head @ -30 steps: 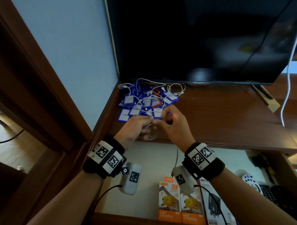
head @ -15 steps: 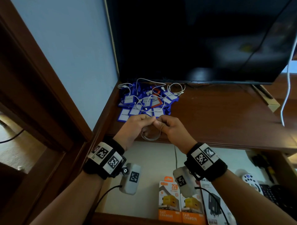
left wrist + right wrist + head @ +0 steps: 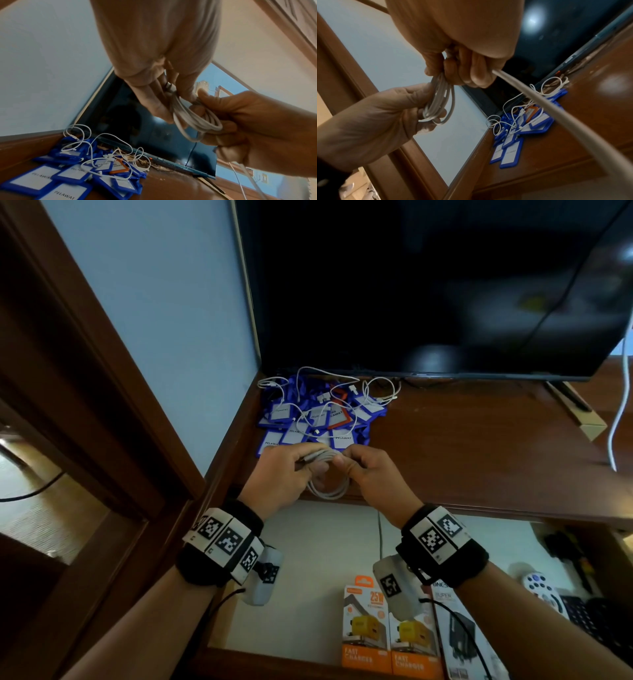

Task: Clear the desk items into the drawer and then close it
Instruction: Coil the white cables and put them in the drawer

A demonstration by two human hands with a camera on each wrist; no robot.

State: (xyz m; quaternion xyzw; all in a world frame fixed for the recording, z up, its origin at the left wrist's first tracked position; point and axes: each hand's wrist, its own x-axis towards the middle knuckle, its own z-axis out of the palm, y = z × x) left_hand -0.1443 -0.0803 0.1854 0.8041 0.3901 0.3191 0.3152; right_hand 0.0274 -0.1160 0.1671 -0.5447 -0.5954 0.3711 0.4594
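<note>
White coiled charging cable (image 3: pixel 327 474) is being bundled, left hand (image 3: pixel 284 474) and right hand (image 3: pixel 373 477) both gripping it above the open wooden drawer (image 3: pixel 308 594); lowering it in comes next.

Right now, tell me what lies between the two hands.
A coiled white cable, gripped by the left hand and right hand at once, above the desk's front edge. The head view shows it.

badge holders (image 3: pixel 318 419): "PELAWAT" on the white inserts | orange charger boxes (image 3: pixel 366 631): "25W", "FAST CHARGER" | grey box (image 3: pixel 459 628) beside them: lettering too blurred to make out
</note>
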